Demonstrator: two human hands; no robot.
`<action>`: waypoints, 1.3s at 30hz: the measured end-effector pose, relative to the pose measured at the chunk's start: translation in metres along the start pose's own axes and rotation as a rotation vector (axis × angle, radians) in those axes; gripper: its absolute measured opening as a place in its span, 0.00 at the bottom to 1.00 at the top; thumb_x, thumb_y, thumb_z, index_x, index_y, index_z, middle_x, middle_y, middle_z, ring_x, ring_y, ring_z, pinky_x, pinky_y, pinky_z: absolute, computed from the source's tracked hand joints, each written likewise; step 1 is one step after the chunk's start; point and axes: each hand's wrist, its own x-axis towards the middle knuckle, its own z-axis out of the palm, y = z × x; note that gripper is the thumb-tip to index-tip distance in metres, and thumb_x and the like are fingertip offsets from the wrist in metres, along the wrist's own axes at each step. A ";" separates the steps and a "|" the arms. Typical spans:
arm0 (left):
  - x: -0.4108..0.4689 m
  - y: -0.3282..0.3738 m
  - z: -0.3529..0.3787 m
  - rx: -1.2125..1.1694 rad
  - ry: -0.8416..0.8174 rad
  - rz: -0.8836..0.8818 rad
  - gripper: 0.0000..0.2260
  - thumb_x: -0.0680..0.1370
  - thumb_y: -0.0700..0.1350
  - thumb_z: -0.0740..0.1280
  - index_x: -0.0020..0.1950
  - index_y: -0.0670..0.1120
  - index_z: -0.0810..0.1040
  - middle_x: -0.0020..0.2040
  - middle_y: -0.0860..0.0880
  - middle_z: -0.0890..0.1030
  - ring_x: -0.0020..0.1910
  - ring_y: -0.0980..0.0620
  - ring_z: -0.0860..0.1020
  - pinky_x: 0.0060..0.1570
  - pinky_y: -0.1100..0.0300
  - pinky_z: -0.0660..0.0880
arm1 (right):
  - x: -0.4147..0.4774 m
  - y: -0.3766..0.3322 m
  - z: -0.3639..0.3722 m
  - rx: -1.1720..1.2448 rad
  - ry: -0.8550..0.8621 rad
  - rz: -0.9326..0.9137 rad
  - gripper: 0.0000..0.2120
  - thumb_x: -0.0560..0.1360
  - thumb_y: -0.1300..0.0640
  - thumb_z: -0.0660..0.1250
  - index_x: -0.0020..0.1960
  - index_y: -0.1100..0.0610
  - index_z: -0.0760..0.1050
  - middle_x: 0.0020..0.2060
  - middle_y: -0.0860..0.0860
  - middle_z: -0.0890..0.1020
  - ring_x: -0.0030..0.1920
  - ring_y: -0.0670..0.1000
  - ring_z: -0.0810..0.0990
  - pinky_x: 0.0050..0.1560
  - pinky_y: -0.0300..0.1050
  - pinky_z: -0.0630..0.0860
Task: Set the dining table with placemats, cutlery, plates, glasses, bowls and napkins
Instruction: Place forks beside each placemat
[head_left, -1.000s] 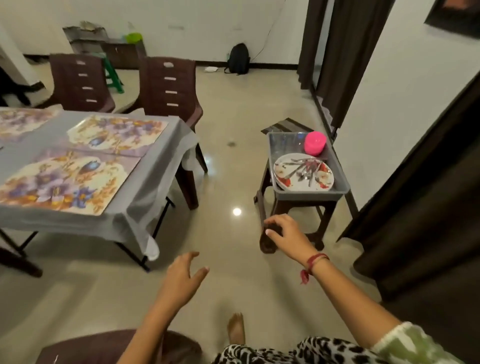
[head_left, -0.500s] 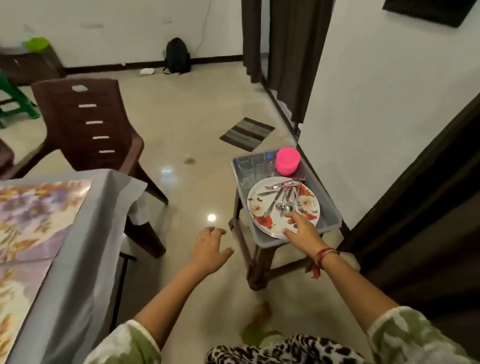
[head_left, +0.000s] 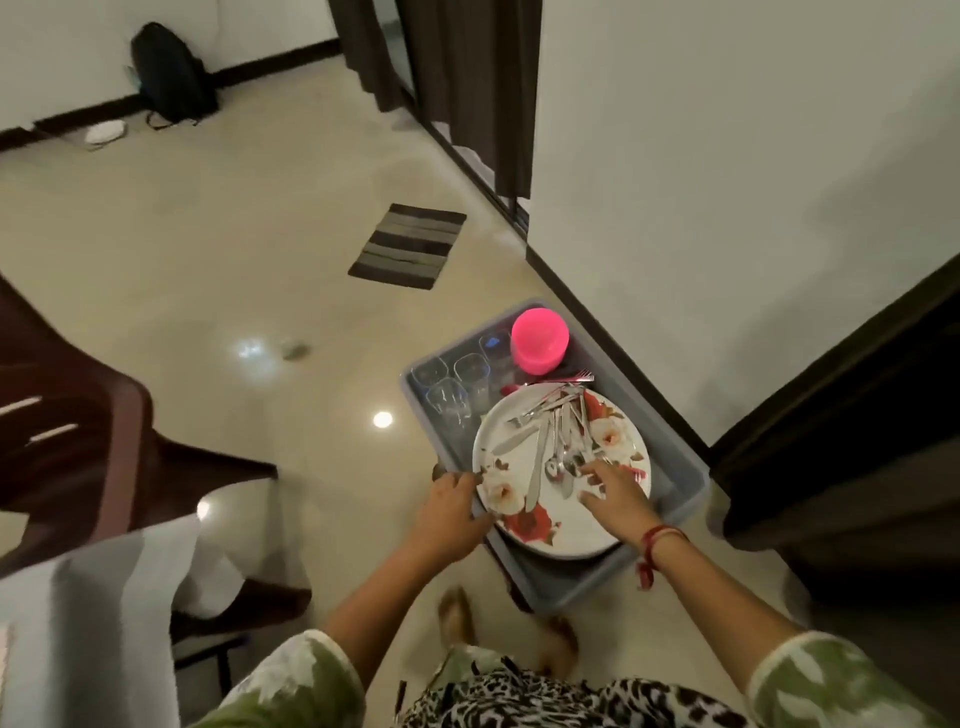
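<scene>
Floral plate (head_left: 566, 525) piled with cutlery (head_left: 556, 436) lies in one grey tub (head_left: 566, 584) beside four glasses (head_left: 449, 402) and one pink bowl (head_left: 539, 340); left hand (head_left: 452, 506) grips its rim, right hand (head_left: 615, 488) spreads over cutlery.

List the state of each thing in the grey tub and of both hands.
Floral plate, lying flat in the grey tub.
Cutlery, loose pile on the plate.
Glasses, upright, empty.
Pink bowl, apparently upside down.
Left hand, grips the plate's left rim.
Right hand, fingers spread, touching the cutlery.

Grey tub (head_left: 574, 578) with plate (head_left: 566, 531), glasses (head_left: 450, 403), bowl (head_left: 539, 340)
</scene>
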 end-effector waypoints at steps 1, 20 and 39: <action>0.010 -0.001 -0.002 0.010 -0.023 0.020 0.26 0.77 0.54 0.65 0.72 0.48 0.66 0.70 0.45 0.67 0.70 0.46 0.65 0.70 0.52 0.64 | 0.003 0.000 0.003 0.007 0.006 0.025 0.17 0.75 0.59 0.67 0.64 0.57 0.72 0.61 0.54 0.75 0.60 0.53 0.74 0.60 0.44 0.70; 0.163 -0.010 0.004 0.247 -0.225 0.342 0.22 0.79 0.51 0.63 0.71 0.48 0.65 0.70 0.46 0.67 0.69 0.45 0.66 0.64 0.50 0.68 | 0.100 0.015 0.048 0.001 0.247 0.114 0.11 0.76 0.61 0.63 0.57 0.56 0.78 0.52 0.54 0.79 0.53 0.54 0.76 0.55 0.46 0.74; 0.157 -0.036 0.008 0.137 -0.212 0.249 0.19 0.80 0.49 0.62 0.71 0.50 0.67 0.69 0.47 0.68 0.70 0.47 0.65 0.67 0.53 0.64 | 0.140 -0.021 0.103 -0.292 0.212 0.415 0.08 0.76 0.56 0.64 0.51 0.59 0.78 0.46 0.54 0.82 0.48 0.54 0.81 0.38 0.42 0.73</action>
